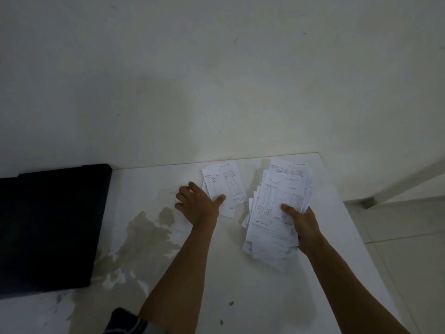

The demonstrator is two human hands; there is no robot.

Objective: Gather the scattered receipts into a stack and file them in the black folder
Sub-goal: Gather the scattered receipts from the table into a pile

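A thick, loosely squared stack of white receipts (pixel 277 208) is held in my right hand (pixel 302 225), thumb on top and fingers beneath, just above the white table (pixel 240 285). To its left a few more receipts (pixel 225 183) lie overlapped near the table's far edge. My left hand (pixel 197 203) rests on their left side, thumb pressing the bottom corner of the top sheet and fingers curled at the papers' edge. The black folder (pixel 48 225) lies closed on the table's left part, a hand's width from my left hand.
A pale wall rises right behind the table's far edge. The table's right edge runs diagonally beside the tiled floor (pixel 397 237). A brownish stain (pixel 149 237) marks the tabletop between folder and arms. Dark clothing (pixel 125 321) shows at the bottom.
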